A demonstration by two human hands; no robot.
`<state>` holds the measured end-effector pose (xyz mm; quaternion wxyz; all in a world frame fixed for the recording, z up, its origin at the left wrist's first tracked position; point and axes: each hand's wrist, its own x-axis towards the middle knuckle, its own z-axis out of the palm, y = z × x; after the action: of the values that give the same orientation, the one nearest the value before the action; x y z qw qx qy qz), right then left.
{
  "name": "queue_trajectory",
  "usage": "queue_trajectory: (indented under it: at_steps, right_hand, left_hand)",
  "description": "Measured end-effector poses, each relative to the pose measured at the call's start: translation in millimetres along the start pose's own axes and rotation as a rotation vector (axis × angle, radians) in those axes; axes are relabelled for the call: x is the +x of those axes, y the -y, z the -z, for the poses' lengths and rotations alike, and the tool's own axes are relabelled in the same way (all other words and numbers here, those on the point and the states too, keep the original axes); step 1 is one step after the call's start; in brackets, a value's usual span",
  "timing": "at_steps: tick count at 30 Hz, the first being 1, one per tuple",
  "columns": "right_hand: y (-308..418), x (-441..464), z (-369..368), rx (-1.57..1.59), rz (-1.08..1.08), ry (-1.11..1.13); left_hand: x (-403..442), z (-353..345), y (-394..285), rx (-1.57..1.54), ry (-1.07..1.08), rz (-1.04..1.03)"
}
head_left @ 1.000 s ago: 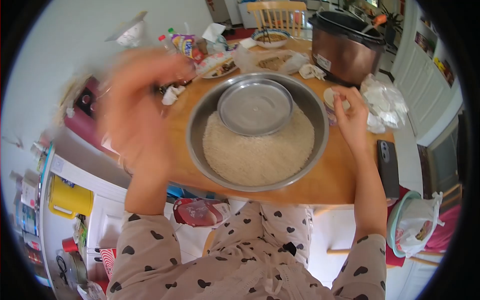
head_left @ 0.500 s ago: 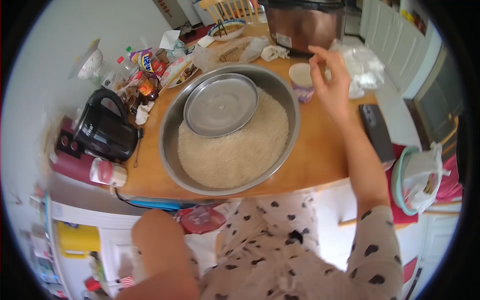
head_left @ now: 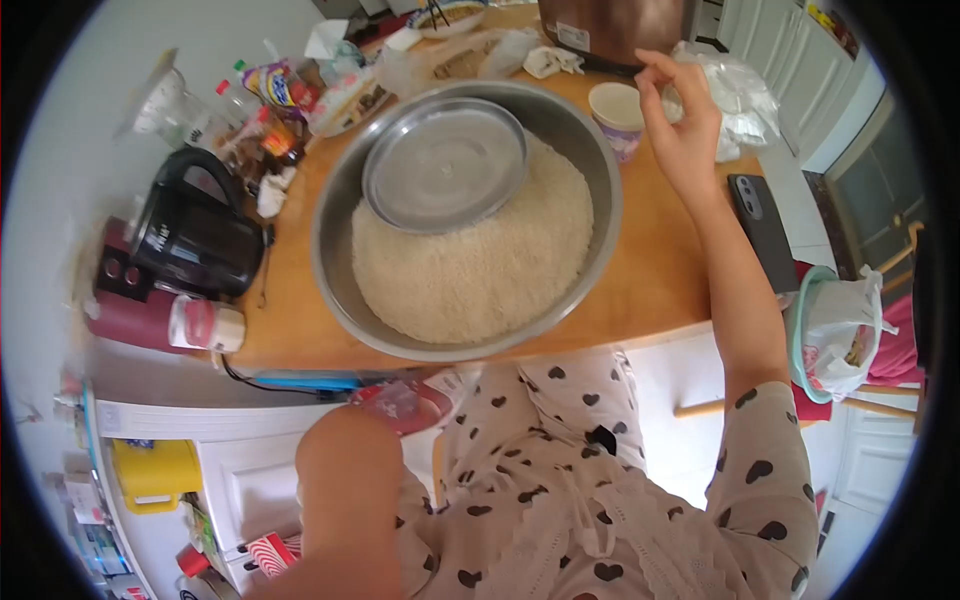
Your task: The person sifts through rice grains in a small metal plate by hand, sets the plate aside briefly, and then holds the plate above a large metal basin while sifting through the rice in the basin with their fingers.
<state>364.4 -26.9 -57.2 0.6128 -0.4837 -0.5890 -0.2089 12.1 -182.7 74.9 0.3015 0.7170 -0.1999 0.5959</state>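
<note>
My right hand (head_left: 683, 125) hangs over the right side of the table, just right of a paper cup (head_left: 617, 112) with a purple lower part. Its thumb and index finger come together in a pinch; whatever lies between them, if anything, I cannot make out. A large steel basin (head_left: 606, 215) holds a heap of pale grains that look like rice (head_left: 480, 275). On the grains, toward the back left, rests a round shallow metal dish or lid (head_left: 447, 165). My left hand is out of view; a bent bare limb shows at the lower left.
A black electric kettle (head_left: 200, 235) and a lidded jar (head_left: 208, 325) stand at left. Bottles and snack packs crowd the back left. Behind are a bowl (head_left: 450, 20) and a brown appliance (head_left: 615, 30). A phone (head_left: 762, 230) and plastic bag (head_left: 745, 105) lie at right.
The view has tilted, so the table and basin sit higher in the picture. My right hand stays near the paper cup, its fingers still pinched.
</note>
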Motion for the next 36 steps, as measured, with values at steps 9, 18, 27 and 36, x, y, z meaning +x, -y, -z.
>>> queue_trajectory:
  at_steps: [9, 18, 27, 36]
  right_hand:
    - [-3, 3, -5, -0.026, -0.001, 0.006]
    - [-11, -3, 1, -0.05, -0.021, 0.115]
    - [-15, -5, -1, -0.086, -0.02, 0.129]
    - [-21, -5, 0, -0.083, -0.029, 0.133]
  left_hand:
    - [-2, 7, 1, 0.003, -0.017, 0.01]
    - [-7, 11, 0, -0.004, -0.016, 0.023]
    - [-8, 11, 2, -0.002, -0.02, 0.047]
    - [-11, 12, 5, -0.013, -0.004, 0.048]
